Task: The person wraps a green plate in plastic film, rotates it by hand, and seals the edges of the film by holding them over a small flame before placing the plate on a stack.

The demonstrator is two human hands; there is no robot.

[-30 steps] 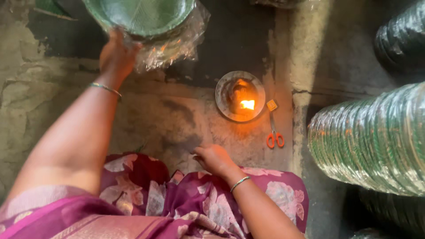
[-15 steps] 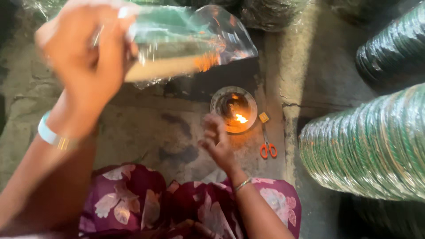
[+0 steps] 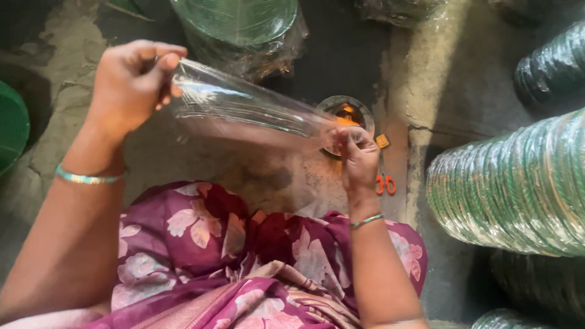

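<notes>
A clear plastic bag [image 3: 250, 116] is stretched between both my hands above my lap. My left hand [image 3: 131, 82] pinches its upper left end, raised near the camera. My right hand [image 3: 358, 159] grips the other end lower down, just in front of a small metal bowl [image 3: 347, 111] with a burning flame in it. A stack of green plates wrapped in clear plastic [image 3: 244, 30] stands on the floor at the top, beyond the bag.
Orange-handled scissors [image 3: 384, 180] lie on the floor right of the bowl. Long rolls of stacked green plates [image 3: 518, 189] lie at the right, with darker ones [image 3: 551, 67] behind. A green plate edge [image 3: 12, 125] shows at far left. My purple flowered cloth [image 3: 244, 256] covers my lap.
My left hand left the wrapped plate stack and came up toward me with a clear bag. My right hand rose from my lap and took hold of the bag's other end.
</notes>
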